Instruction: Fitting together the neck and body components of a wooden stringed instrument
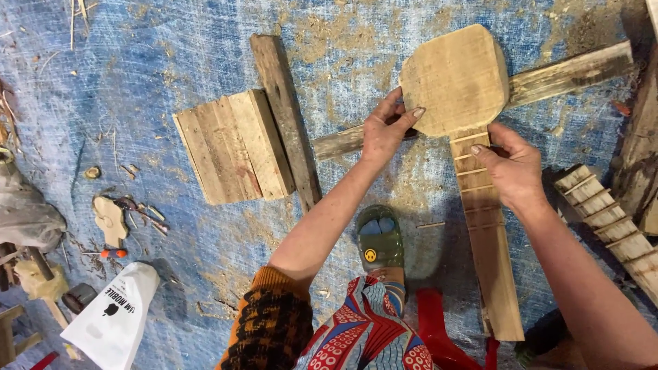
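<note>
Underneath everything lies a worn blue woven tarpaulin (pixel 157 62), dusted with sawdust and chips. Across it, passing beneath both hands, runs a long weathered grey wooden batten (pixel 569 72), slanting up to the far right. On that batten rests the piece being handled: a pale wooden instrument blank with a rounded, octagon-like body (pixel 456 79) and a long flat neck (pixel 488 253) reaching back toward the person, thin stick frets glued across its upper part.

The left hand (pixel 385 130) is partly curled, fingers spread, its fingertips pressed against the body's left edge where it meets the neck; it steadies rather than grasps. The right hand (pixel 514 171) lies on the neck just below the body, thumb and forefinger closing on the fretted part, the palm hiding the wood beneath.

To the left of the left hand lies a stack of short pale planks (pixel 229 147), with a dark narrow board (pixel 284 116) leaning along its right side. Beyond the right hand sits a second fretted wooden strip (pixel 606 219). Below the left forearm a green plastic clog (pixel 380 240) rests on the tarpaulin. Far down to the left is a white plastic bag (pixel 113 318), and above it a small cut-out wooden shape (pixel 110 219) among scattered bits.
</note>
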